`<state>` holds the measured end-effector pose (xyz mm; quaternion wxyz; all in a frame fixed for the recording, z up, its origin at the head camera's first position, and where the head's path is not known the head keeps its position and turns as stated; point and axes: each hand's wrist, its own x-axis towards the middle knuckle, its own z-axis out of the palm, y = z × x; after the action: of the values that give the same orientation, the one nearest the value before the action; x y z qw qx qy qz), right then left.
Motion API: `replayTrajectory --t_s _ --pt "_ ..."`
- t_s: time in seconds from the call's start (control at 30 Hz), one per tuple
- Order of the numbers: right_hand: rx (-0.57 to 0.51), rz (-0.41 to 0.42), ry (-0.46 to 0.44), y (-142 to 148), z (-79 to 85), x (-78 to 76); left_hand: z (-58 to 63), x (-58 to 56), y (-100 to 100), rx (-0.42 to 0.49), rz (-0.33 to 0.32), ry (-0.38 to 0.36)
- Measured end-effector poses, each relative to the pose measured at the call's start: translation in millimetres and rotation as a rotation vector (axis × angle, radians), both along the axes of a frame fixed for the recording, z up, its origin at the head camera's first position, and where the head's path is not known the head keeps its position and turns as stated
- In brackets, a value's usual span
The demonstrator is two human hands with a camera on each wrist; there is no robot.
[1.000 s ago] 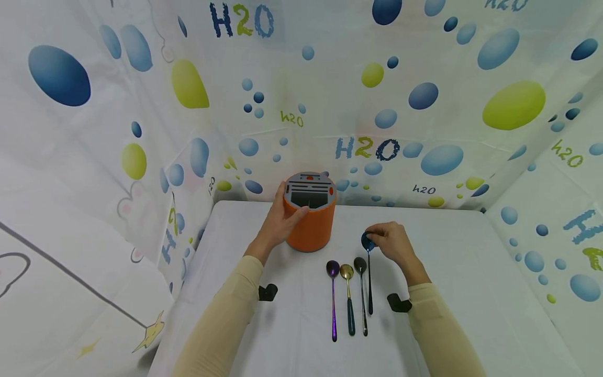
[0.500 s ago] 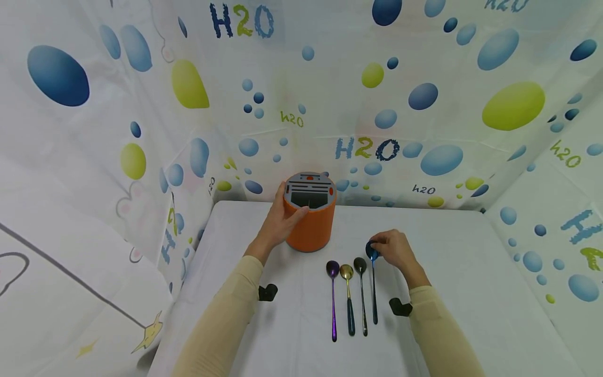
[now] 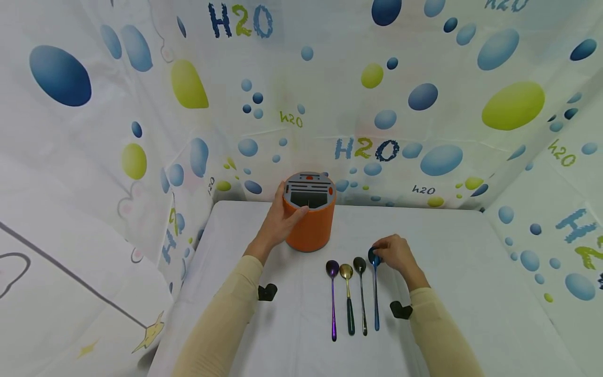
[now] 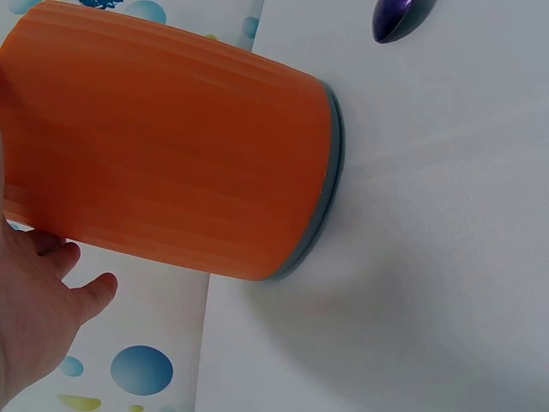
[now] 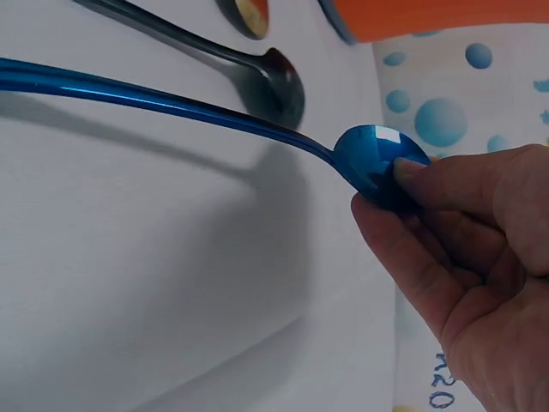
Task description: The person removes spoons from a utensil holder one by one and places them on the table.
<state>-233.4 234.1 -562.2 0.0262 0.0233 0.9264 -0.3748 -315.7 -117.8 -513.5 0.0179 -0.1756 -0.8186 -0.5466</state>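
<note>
My left hand (image 3: 279, 224) grips the orange cylindrical container (image 3: 312, 230) near its top, thumb over the rim. The container stands upright, with a grey slotted lid (image 3: 309, 183) that has a wide dark opening. My right hand (image 3: 395, 255) pinches a blue long-handled spoon (image 5: 373, 159) by its bowl, thumb inside and fingers underneath. In the right wrist view its handle slants over its own shadow on the cloth. Left of it lie a dark grey spoon (image 3: 360, 265), a gold spoon with a dark green handle (image 3: 346, 272) and a purple spoon (image 3: 332, 269), bowls toward the back.
A white cloth covers the table (image 3: 447, 246). Behind and at both sides hang white curtains (image 3: 330, 94) printed with blue and green bubbles. The container is near the table's back edge, beyond the spoon row.
My right hand has moved the blue spoon toward me and slightly right, alongside the dark grey one. My left hand and the container have stayed in place.
</note>
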Motion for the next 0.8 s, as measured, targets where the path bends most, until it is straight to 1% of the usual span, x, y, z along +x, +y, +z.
replayTrajectory --t_s 0.13,0.3,0.5,0.67,0.8 --pt "-0.01 0.004 -0.01 6 -7.4 -4.4 -0.5 -3.1 4 0.01 0.006 0.005" --pt "0.001 0.025 0.012 12 -14.0 -12.6 -0.3 -5.2 8 0.025 0.007 0.019" --pt "0.024 0.021 0.023 16 -20.7 -22.9 -0.8 -7.0 12 0.006 0.032 -0.005" --pt "0.067 0.018 0.024 18 -24.7 -29.4 -0.7 -8.1 15 -0.015 0.062 -0.021" --pt "0.111 0.017 0.027 20 -26.4 -33.6 -0.7 -9.5 18 -0.015 0.074 -0.026"
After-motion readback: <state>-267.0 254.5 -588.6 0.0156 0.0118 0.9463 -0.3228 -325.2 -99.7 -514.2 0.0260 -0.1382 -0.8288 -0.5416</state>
